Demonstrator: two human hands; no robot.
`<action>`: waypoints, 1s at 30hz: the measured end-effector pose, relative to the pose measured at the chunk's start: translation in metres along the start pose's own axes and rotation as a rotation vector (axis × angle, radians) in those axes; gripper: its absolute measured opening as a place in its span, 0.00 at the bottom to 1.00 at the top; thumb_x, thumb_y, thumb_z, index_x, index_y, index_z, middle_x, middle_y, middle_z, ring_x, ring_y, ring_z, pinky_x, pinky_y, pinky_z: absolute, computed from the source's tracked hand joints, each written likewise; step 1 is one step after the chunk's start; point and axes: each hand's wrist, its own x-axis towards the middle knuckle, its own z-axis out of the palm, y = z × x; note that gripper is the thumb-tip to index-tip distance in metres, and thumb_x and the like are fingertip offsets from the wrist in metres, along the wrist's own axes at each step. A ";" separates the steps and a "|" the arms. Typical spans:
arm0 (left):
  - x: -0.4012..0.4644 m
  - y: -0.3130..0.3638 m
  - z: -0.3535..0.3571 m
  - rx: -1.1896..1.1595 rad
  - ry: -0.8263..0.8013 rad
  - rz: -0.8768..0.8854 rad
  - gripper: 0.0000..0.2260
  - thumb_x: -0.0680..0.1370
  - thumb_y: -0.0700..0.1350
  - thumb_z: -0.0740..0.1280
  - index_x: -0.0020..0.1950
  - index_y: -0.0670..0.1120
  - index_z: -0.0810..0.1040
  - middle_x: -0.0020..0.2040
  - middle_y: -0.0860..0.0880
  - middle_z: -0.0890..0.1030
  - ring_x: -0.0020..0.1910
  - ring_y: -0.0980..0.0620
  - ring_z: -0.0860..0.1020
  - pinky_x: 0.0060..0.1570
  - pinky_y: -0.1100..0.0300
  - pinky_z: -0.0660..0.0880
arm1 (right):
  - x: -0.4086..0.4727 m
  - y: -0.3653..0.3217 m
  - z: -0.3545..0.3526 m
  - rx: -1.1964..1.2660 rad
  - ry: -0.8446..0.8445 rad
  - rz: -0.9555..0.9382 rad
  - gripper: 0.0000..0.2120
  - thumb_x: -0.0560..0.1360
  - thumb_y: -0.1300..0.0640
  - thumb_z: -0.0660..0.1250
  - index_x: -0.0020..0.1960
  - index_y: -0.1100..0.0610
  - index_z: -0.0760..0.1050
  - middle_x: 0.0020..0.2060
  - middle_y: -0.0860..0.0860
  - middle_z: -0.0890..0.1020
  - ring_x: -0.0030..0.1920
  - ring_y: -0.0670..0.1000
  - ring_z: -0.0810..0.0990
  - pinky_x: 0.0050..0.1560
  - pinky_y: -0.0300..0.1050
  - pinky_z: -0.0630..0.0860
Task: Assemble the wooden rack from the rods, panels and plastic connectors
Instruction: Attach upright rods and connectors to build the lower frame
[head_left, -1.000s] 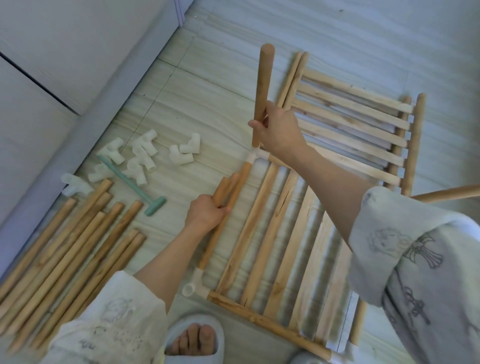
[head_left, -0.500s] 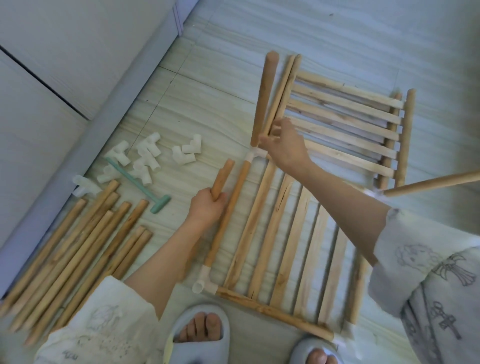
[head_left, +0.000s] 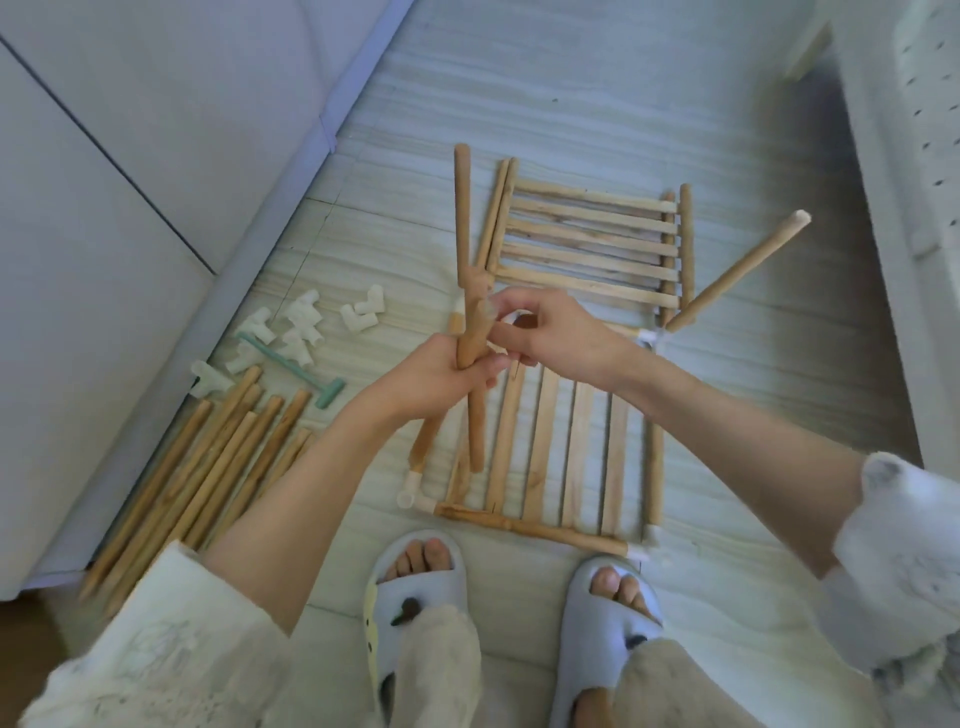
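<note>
While the left hand (head_left: 441, 371) is clenched around a loose wooden rod (head_left: 474, 395), the rod is held above the floor with its long axis running nearly straight away from the person, its upper end at the right hand and its lower end hanging over the near slatted panel (head_left: 558, 447). The right hand (head_left: 545, 332) is pinched at the rod's upper end, thumb and forefinger curled together around a small pale piece; whether that piece is a connector cannot be told through the blur.

Just behind the hands, an upright rod (head_left: 462, 218) is seen rising from a white corner connector (head_left: 457, 306) of the frame, pointing away towards the far floor. A second rod (head_left: 737, 273) is angled up and to the right from another white connector (head_left: 652, 338). The near panel's slats are laid running away from the person, framed by rods with white connectors at the corners. The far slatted panel (head_left: 592, 244) is laid flat with its slats running left to right.

To the left, loose white connectors (head_left: 301, 327) are scattered on the floor (head_left: 623, 104) beside a green T-shaped tool (head_left: 296, 371), and a bundle of spare rods (head_left: 208, 467) is laid diagonally along the pale furniture base (head_left: 104, 208). Two slippers (head_left: 415, 582) are seen at the near edge. No writing or brand can be read.
</note>
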 end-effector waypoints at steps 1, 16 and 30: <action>-0.010 0.005 0.003 0.001 -0.017 0.023 0.08 0.79 0.43 0.63 0.43 0.47 0.78 0.40 0.50 0.80 0.44 0.56 0.78 0.50 0.63 0.73 | -0.013 -0.004 0.000 -0.014 0.001 -0.011 0.07 0.77 0.62 0.63 0.42 0.53 0.75 0.30 0.39 0.78 0.25 0.38 0.73 0.32 0.30 0.66; -0.097 -0.056 0.014 -0.369 0.637 -0.169 0.11 0.80 0.52 0.59 0.44 0.48 0.76 0.42 0.47 0.81 0.46 0.55 0.81 0.51 0.54 0.74 | -0.094 0.045 0.016 0.172 0.461 0.205 0.08 0.79 0.58 0.58 0.46 0.60 0.73 0.47 0.61 0.81 0.37 0.50 0.82 0.40 0.42 0.81; -0.101 -0.079 0.026 -0.333 0.698 -0.118 0.10 0.81 0.49 0.59 0.43 0.48 0.75 0.40 0.46 0.81 0.38 0.59 0.81 0.51 0.53 0.76 | -0.106 0.065 0.027 0.160 0.452 0.244 0.06 0.78 0.58 0.62 0.50 0.61 0.75 0.41 0.54 0.82 0.43 0.51 0.83 0.50 0.46 0.80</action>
